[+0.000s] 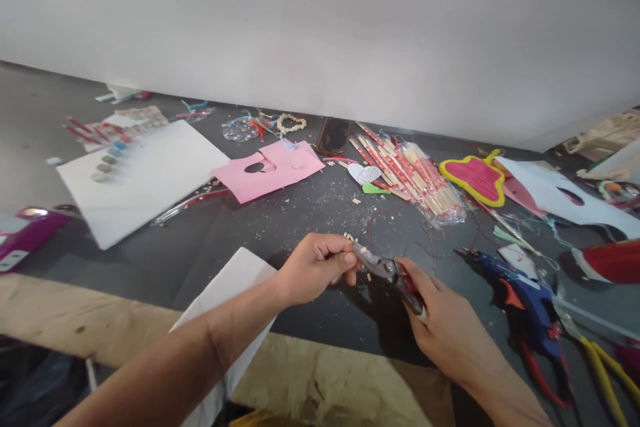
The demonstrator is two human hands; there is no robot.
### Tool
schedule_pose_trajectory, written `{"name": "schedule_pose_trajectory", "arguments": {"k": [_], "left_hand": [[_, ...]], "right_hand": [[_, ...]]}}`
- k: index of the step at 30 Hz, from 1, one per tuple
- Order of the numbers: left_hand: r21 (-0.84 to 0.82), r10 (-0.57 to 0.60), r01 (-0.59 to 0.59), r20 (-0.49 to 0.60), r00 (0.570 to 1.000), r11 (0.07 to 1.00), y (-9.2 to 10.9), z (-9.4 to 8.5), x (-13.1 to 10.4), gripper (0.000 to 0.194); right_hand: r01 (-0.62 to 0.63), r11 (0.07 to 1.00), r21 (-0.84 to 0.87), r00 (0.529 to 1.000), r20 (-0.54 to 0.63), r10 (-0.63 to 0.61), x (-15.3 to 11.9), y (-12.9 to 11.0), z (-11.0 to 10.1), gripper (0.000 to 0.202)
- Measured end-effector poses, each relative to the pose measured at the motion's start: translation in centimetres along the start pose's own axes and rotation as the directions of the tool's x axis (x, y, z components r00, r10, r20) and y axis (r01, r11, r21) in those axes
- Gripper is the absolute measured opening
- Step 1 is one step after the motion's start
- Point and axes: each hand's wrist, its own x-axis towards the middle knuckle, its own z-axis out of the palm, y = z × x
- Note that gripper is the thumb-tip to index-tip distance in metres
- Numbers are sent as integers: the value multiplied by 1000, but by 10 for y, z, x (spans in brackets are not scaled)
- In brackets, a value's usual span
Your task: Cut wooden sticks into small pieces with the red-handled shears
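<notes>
My right hand is wrapped round the handles of a pair of pruning shears. Their metal jaws point left and reach the fingertips of my left hand. That hand is closed in a pinch; whatever lies between its fingers is too small and hidden to name. Small pale wooden bits show by the jaws and fingertips. More bits and pale crumbs are scattered over the dark tabletop beyond my hands.
A bundle of red-wrapped chopsticks, a phone and pink cut paper lie behind. White boards are on the left. At right are a blue glue gun, yellow-handled pliers and a yellow-edged pink shape.
</notes>
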Motion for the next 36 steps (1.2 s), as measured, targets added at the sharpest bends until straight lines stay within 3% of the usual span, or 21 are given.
{"name": "schedule_pose_trajectory", "arguments": {"k": [5,10,15,18,25,30,36], "left_hand": [[-27,-2,2,-8,1000,1000,4,1,-3,31],[-102,-55,55,7,998,993,4,-1,0,29],[-215,-70,33,-168,983,976,-1,-5,7,22],[-253,-77,23,-209,975,967,-3,-7,8,21],[-289,-53,-44,-319,946,956,-6,-6,11,23],[-377,-66,-74,-344,937,923,-6,-8,12,19],[-377,-45,-82,-316,948,922,-7,-9,14,20]], "right_hand": [[42,993,113,997,53,-49,-2,-1,-1,44],[-30,999,-18,997,-65,29,4,4,3,44],[-109,983,-145,984,-156,86,10,17,2,49],[-136,969,-208,978,-185,97,11,21,-1,52],[-342,898,-276,921,-286,263,13,24,-2,58],[-322,883,-343,919,-338,204,14,28,2,58],[-307,888,-341,934,-288,212,11,20,0,56]]}}
